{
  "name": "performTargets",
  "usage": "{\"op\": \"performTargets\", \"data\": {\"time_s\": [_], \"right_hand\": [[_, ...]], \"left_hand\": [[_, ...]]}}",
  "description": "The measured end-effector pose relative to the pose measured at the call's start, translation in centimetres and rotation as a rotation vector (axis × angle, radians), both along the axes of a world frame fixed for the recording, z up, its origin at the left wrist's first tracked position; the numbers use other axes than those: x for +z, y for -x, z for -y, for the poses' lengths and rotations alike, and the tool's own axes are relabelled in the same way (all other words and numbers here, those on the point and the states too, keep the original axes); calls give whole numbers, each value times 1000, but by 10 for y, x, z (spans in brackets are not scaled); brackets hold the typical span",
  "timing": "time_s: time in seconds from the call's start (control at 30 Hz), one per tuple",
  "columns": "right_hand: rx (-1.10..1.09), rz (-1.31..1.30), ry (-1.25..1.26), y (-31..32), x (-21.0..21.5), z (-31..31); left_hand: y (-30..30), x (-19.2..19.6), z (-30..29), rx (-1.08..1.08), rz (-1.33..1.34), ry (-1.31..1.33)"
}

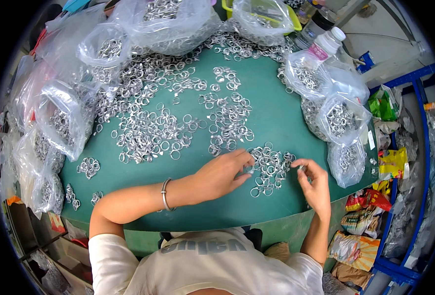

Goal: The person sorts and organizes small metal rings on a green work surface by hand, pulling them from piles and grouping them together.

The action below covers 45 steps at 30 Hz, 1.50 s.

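A small pile of silver metal rings [270,169] lies on the green tabletop between my two hands. At its left edge is my left hand [222,174], fingers curled and thumb close to them, with a silvery ring [248,170] showing at the fingertips. On the pile's right side my right hand [314,183] is raised a little, thumb and forefinger pinched on a small silver ring [300,168], partly hidden by the fingers. Larger heaps of like rings [151,133] and another group of rings [229,118] spread beyond my left hand. A metal bangle [165,194] circles my left wrist.
Clear plastic bags of rings [62,118] line the table's left side, with more bags [343,118] at the right. A big bag [168,29] and a yellow-green basket [290,17] stand at the back. A white bottle [328,43] is back right, beside a blue shelf frame [424,118].
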State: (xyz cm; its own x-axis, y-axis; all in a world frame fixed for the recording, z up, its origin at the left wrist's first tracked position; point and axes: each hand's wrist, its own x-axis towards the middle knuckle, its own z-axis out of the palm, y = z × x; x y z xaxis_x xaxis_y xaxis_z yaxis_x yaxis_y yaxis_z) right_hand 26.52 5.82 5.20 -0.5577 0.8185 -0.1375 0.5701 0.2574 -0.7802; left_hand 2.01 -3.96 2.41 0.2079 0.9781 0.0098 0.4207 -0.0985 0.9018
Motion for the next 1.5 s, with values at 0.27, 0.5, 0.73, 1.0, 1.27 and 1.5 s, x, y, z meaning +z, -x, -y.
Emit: {"op": "performTargets", "data": {"time_s": [0.27,0.5,0.73,1.0,1.27,1.5], "right_hand": [[83,-273,492,19,-15,69],[-8,-692,756,18,-30,67],[-224,-755,781,3,-26,41],[-42,-230,6,18,-24,13],[311,183,-436,71,-31,-22],[332,92,-282,77,-31,-30]], "left_hand": [[-27,11,29,-36,53,10],[-28,15,26,28,-130,-326],[-35,-27,-13,75,-479,-284],[-42,-14,20,-111,-599,-349],[-37,-16,23,-191,-497,-332],[-29,-15,25,-27,-376,-236]]}}
